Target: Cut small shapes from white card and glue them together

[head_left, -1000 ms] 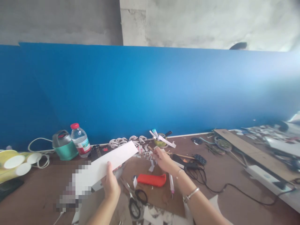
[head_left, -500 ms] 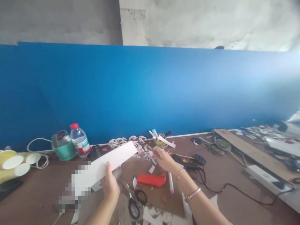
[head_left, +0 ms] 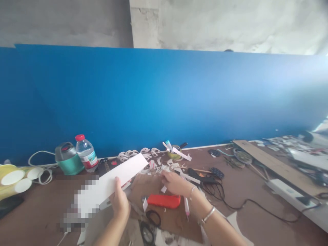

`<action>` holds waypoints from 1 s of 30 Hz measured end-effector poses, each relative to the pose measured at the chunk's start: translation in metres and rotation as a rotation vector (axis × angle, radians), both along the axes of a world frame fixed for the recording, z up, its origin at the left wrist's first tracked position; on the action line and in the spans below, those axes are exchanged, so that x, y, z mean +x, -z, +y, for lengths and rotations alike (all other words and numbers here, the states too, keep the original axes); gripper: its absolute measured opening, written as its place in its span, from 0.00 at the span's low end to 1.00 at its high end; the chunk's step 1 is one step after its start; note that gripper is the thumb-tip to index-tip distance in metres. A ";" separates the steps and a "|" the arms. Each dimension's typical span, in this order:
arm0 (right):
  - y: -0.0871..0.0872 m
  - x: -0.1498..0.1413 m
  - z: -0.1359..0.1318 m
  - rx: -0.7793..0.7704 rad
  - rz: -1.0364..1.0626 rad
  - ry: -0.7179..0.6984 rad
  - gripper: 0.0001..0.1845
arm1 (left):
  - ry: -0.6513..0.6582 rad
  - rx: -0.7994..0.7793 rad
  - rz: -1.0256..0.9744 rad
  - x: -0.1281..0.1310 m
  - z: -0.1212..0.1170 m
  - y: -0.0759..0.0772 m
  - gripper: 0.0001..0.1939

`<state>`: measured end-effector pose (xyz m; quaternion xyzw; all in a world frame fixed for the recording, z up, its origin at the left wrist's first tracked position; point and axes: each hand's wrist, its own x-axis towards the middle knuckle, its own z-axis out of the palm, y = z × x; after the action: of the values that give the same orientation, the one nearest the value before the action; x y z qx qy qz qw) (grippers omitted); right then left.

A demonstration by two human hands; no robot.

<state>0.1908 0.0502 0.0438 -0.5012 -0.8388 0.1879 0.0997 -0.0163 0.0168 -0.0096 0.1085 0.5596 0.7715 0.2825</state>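
Observation:
My left hand (head_left: pixel 121 201) is closed round the edge of a long white card (head_left: pixel 120 174), thumb on its face; the card tilts up to the right and its lower end is blurred out. My right hand (head_left: pixel 174 182) reaches over the cardboard mat (head_left: pixel 143 184), fingers bent down and together among white paper scraps (head_left: pixel 164 189). What its fingertips hold, if anything, is hidden. Just below them a red ridged plastic tool (head_left: pixel 164 201) lies on the mat. Black-handled scissors (head_left: pixel 153 218) rest nearer me, and a white-and-pink pen (head_left: pixel 187 206) lies beside my right wrist.
At the left stand a water bottle (head_left: pixel 87 155), a green-and-grey container (head_left: pixel 69 162) and yellow paper cups (head_left: pixel 15 179). White curled pieces (head_left: pixel 128 155) line the blue partition (head_left: pixel 153 95). Rightward are a black glue gun (head_left: pixel 200 176), its cable, and a power strip (head_left: pixel 289 194).
My right hand has moved left and a little nearer to me, its fingers now lower over the scraps. My left hand and the white card have stayed nearly still.

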 end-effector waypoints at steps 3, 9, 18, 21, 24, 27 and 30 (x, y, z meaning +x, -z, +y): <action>0.000 0.006 0.007 0.058 0.020 0.142 0.11 | -0.009 -0.015 -0.003 0.000 0.000 0.000 0.19; 0.002 0.013 0.014 0.161 0.080 0.282 0.12 | -0.027 -0.018 -0.006 0.000 0.002 0.003 0.20; 0.017 0.011 0.016 0.076 0.186 0.067 0.20 | -0.016 -0.048 0.016 0.001 0.000 -0.003 0.20; 0.016 0.007 0.021 0.077 0.143 0.097 0.13 | -0.010 -0.036 0.028 0.002 -0.001 -0.003 0.19; 0.011 -0.008 0.029 0.110 0.079 0.109 0.12 | -0.016 -0.046 0.033 0.002 -0.001 -0.003 0.20; 0.008 -0.030 0.039 0.152 0.018 0.038 0.10 | -0.011 -0.080 0.039 0.002 -0.003 -0.005 0.20; 0.009 -0.046 0.046 0.166 -0.058 -0.040 0.10 | -0.008 -0.109 0.056 0.002 -0.005 -0.008 0.18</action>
<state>0.1444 0.0960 0.0346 -0.4798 -0.8638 0.1051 0.1126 -0.0141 0.0119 -0.0013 0.1124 0.6090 0.7376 0.2691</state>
